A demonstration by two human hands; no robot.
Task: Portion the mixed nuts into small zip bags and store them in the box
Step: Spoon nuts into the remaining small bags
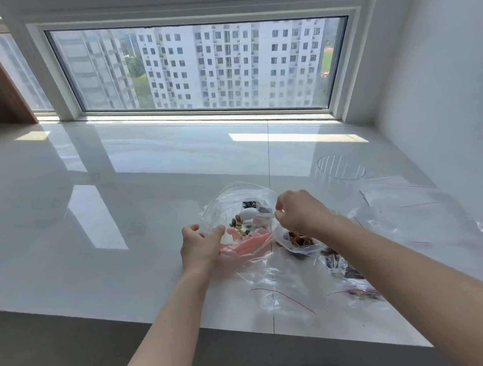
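Left hand (199, 245) fingers gripping open zip bag (238, 212) (nuts inside); right hand (297, 211) fingers pinching white spoon (248, 214)

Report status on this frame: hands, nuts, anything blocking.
Left hand holds big bag open. Right hand pinches white spoon over nuts. Small filled bag beside. Nothing blocking.

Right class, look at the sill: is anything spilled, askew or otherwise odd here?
Nothing stands out. The nuts appear to stay inside the zip bag the left hand holds open; the right hand pinches a clear plastic spoon. The clear tub stands upright.
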